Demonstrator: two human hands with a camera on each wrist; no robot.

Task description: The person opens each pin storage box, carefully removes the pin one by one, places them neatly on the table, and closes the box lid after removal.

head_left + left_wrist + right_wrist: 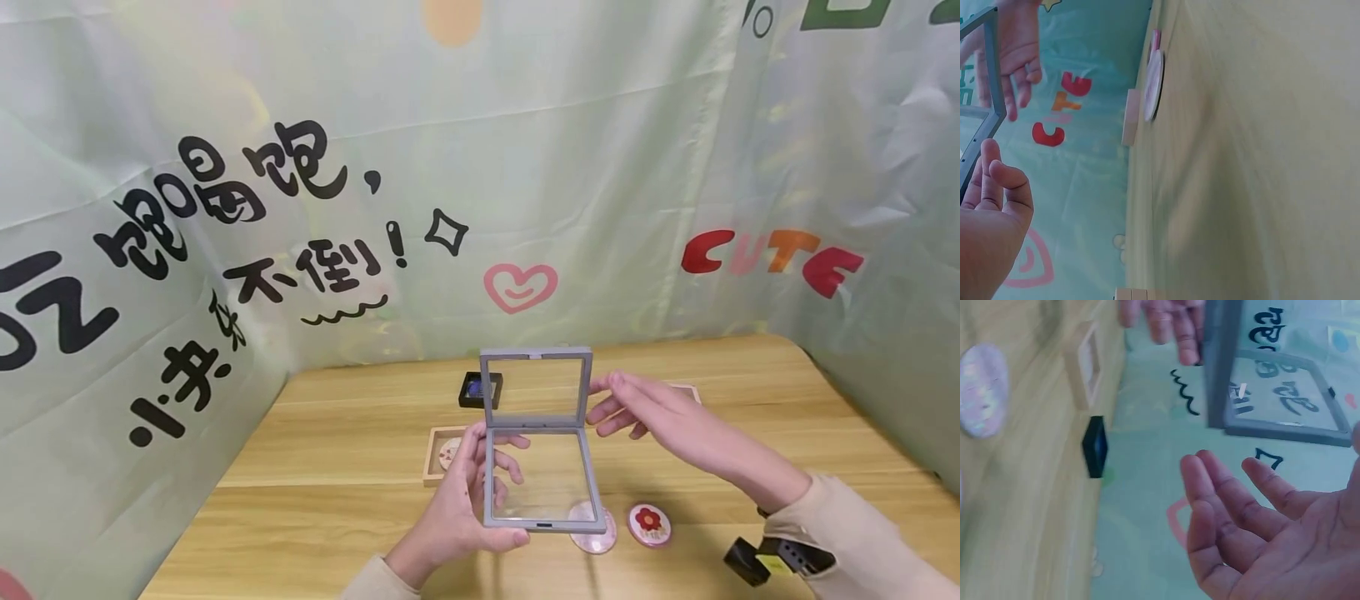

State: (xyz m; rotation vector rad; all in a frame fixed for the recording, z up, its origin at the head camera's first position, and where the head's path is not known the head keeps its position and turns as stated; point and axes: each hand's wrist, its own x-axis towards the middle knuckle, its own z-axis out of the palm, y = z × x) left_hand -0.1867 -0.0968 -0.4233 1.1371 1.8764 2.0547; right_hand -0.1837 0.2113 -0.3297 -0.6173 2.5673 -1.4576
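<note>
A grey hinged display frame (592, 475) with clear film panes stands unfolded above the table, its upper half tilted up from the lower half. My left hand (453, 500) holds the lower half at its left side, thumb along the near corner and fingers behind the clear pane. To the right of the upper half is my right hand (667, 421), fingers loosely extended and holding nothing. In the right wrist view a small gap shows between its fingertips (1194, 465) and the frame (1285, 432). Below the frame lie a pale round badge (597, 540) and a red flower badge (649, 525).
A small black box (467, 398) with something blue inside stands behind the frame. Left of it, nearer, is a wooden tray (432, 462) holding a round piece. Another pale box (692, 392) is partly hidden behind my right hand. Printed curtains (600, 167) surround the wooden table (322, 500).
</note>
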